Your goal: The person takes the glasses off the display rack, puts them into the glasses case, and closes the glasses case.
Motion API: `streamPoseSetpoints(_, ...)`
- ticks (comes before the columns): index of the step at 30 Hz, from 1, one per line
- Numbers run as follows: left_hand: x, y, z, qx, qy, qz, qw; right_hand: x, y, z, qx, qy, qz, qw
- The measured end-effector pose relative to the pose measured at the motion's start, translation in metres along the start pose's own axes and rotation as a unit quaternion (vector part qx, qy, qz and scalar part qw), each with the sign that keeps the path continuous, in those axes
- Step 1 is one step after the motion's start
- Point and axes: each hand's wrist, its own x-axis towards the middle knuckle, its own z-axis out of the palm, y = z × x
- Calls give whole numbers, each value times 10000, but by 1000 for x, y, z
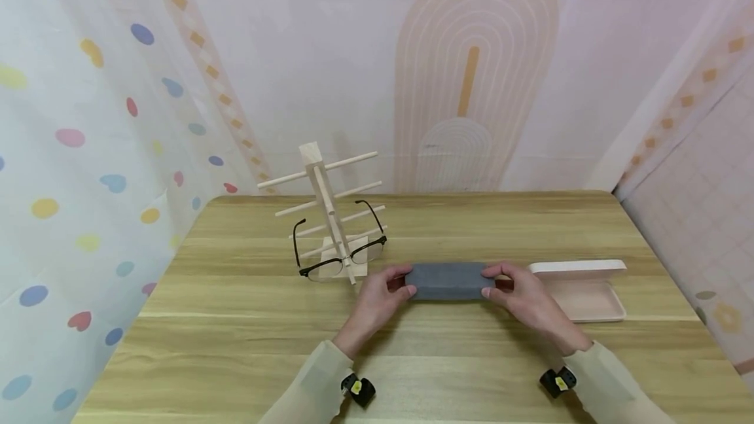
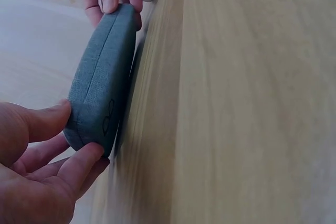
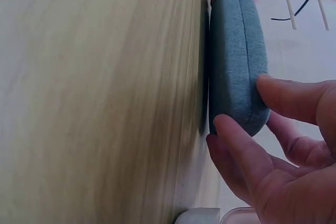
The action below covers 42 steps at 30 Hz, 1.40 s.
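A closed grey-blue fabric glasses case (image 1: 450,281) is held level between both hands, just over the table. The left hand (image 1: 381,298) grips its left end with thumb and fingers. At the other end, the right hand (image 1: 524,300) pinches it the same way. In the left wrist view the glasses case (image 2: 100,72) shows a seam and a small dark glasses-shaped mark; a narrow shadow gap lies between it and the wood. The right wrist view shows the case (image 3: 239,51) with fingers curled at its near end.
Left of the case, a wooden glasses rack (image 1: 330,205) with several pegs carries black-rimmed glasses (image 1: 366,252) low down. An open white case with pinkish lining (image 1: 589,303) lies beyond the right hand. Patterned curtains stand behind and beside the wooden table (image 1: 235,332).
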Motion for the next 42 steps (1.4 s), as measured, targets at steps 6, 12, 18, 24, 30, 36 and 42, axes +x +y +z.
streamPoseSetpoints(6, 1, 1, 1, 55, 87, -95, 9999, 2, 1, 5, 63, -18, 39, 10000)
streamPoseSetpoints(12, 2, -1, 3, -189, 147, -116, 9996, 3, 0, 7, 19, 14, 80, 10000)
streamPoseSetpoints(18, 3, -1, 5, -432, 250, -115, 9987, 5, 0, 10, 28, 68, 67, 10000)
streamPoseSetpoints(24, 4, 0, 6, -282, 257, -118, 9992, 4, -1, 11, -67, -71, -27, 9999)
streamPoseSetpoints(30, -1, 4, 7, -42, 284, 21, 9996, 1, -4, 10, -132, -170, -213, 9995)
streamPoseSetpoints(36, -12, 9, 8, 192, 592, 114, 9980, -8, -8, 11, -188, 151, -414, 9989)
streamPoseSetpoints(42, -22, 14, 11, 202, 1009, 406, 9939, -13, -13, 15, -212, 785, -537, 9952)
